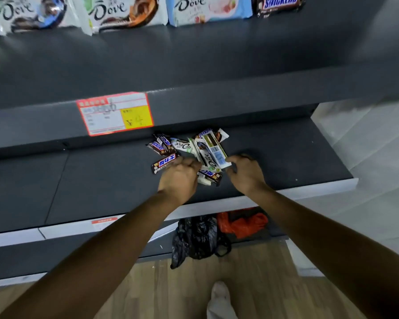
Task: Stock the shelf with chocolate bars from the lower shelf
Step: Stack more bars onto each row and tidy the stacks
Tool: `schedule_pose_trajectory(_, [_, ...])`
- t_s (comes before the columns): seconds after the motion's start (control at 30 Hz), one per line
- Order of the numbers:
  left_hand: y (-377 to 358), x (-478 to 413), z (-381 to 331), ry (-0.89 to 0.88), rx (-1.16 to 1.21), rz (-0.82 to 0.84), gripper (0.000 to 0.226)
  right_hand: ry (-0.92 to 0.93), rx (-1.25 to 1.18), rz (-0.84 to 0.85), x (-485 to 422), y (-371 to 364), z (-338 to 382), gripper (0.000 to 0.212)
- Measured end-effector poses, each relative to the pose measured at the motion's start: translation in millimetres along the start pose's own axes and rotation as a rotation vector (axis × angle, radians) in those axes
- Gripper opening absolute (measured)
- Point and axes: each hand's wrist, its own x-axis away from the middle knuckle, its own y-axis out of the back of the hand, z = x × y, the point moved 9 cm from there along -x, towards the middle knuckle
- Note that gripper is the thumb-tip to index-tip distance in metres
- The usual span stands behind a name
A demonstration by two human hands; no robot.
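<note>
1. L hand (179,176): fingers curled down into the near edge of the bar pile (189,153) on the lower shelf (78,180). Knuckles touch a white Dove bar (208,157). Whether the fingers actually grip a bar: cannot tell, palm side hidden.
2. R hand (247,173): at 3 o'clock of the L hand, close but apart. Narrow pinch; thumb and fingertips close on the near end of a barcode-side bar (217,147) lying back-up, just beside the Dove bar.
3. Pile: loose heap, approx. mid-shelf, at 12 o'clock of both hands.
   - Snickers bars (159,146) at 10 o'clock of the L hand, overlapping.
   - One Snickers bar w/ blue label (165,162) touching the L hand at 9 o'clock.
   - Another Snickers bar (210,176) between the two hands, partly under the white wrappers.
4. Upper shelf (194,54): 12 o'clock, dark grey. At the rear stands a row of Dove packs (122,12), w/ a Snickers pack (279,4) at the R end. Front half bare.
5. Price label (115,113): red/yellow, on the upper shelf's front lip, 11 o'clock of the pile. Print too blurred to read.
6. Below the lower shelf, 6 o'clock of the hands: black plastic bag (198,238) and orange plastic bag (242,223), side by side, touching.
7. Wood floor (148,284) at bottom; one foot (219,298) in a light shoe on it.
</note>
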Motion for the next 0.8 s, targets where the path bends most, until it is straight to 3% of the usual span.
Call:
schedule_pose_trajectory(0.2, [-16.0, -47.0, -3.6, -0.082, -0.089, -0.044, 0.041, 0.073, -0.026, 0.018, -44.8, -32.5, -19.3, 0.033])
schedule_pose_trajectory(0.37, [-36.0, -80.2, -5.2, -0.16, -0.198, 0.082, 0.067, 0.16, 0.023, 0.124, -68.8, -61.2, -16.8, 0.044])
schedule_pose_trajectory(0.47, [-45.7, -92.1, -4.8, -0.182, -0.208, 0.162, 0.071, 0.164, 0.055, 0.155, -77.5, -71.4, -15.1, 0.044])
schedule_pose_trajectory(0.67, [-67.5, -104.6, 0.8, -0.195, -0.176, 0.301, 0.085, 0.101, 0.094, 0.118, -87.6, -72.1, -23.7, 0.033])
schedule_pose_trajectory(0.8, [-66.5, -106.2, -1.1, -0.196, -0.294, 0.314, 0.086, 0.098, 0.1, 0.091, -85.8, -74.0, -23.5, 0.03])
